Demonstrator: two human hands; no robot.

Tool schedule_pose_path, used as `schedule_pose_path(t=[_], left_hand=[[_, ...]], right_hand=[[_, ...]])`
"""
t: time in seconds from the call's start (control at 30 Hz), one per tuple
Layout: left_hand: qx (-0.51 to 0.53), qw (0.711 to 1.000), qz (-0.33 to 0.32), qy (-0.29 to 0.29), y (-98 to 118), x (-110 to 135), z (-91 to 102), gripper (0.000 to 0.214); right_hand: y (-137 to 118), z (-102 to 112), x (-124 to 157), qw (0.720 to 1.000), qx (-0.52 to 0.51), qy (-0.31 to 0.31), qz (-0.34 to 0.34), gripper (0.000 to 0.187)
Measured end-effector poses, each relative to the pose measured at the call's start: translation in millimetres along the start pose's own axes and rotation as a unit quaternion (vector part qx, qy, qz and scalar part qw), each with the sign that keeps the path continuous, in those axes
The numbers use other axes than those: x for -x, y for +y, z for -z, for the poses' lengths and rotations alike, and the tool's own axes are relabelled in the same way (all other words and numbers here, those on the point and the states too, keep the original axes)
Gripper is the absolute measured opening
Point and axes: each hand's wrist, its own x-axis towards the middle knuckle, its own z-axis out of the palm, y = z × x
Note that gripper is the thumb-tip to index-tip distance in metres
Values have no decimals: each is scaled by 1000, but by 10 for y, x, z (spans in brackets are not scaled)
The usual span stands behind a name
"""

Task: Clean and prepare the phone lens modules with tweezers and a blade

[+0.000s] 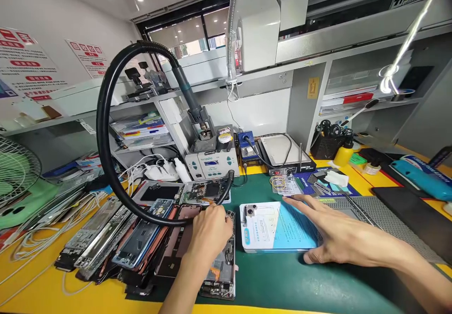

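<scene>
Opened phone [222, 267] lies beneath our left hand [209, 233], grip hidden; right hand [339, 244], three o'clock, spreads wide over a box [268, 229].

No legible text; red print on wall posters [24, 64] too blurred.

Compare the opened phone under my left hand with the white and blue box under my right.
The opened phone is dark, its circuitry bare; the box is white and light blue, printed. The phone lies lengthwise, the box crosswise. The left hand curls over the phone; the right hand lies flat on the box. Both rest on the green mat.
</scene>
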Motion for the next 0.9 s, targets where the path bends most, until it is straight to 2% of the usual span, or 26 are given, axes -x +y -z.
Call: schedule_pose_path(t=[0.13, 0.23, 0.3, 0.43, 0.6, 0.7, 0.8, 0.9], left_hand=[[17, 999, 32, 20, -22, 25, 43, 19], [43, 997, 56, 41, 7, 171, 128, 18], [65, 995, 60, 50, 101, 312, 154, 19], [88, 995, 35, 25, 397, 527, 61, 16], [91, 995, 34, 10, 581, 526, -98, 19], [88, 996, 26, 5, 599, 487, -112, 22], [89, 996, 19, -7, 572, 538, -39, 22], [101, 995, 1, -25, 341, 721, 150, 19]], right_hand=[[-30, 24, 15, 1000, 3, -8, -7, 115], [-8, 12, 1, 1000, -3, -1, 4, 115], [47, -26, -17, 1000, -10, 5, 10, 116], [218, -139, -54, 1000, -24, 12, 16, 119], [305, -179, -56, 999, -27, 20, 27, 118], [241, -137, -44, 1000, -16, 12, 17, 119], [188, -107, -32, 1000, -17, 2, 2, 118], [268, -149, -32, 1000, -16, 1, -5, 117]])
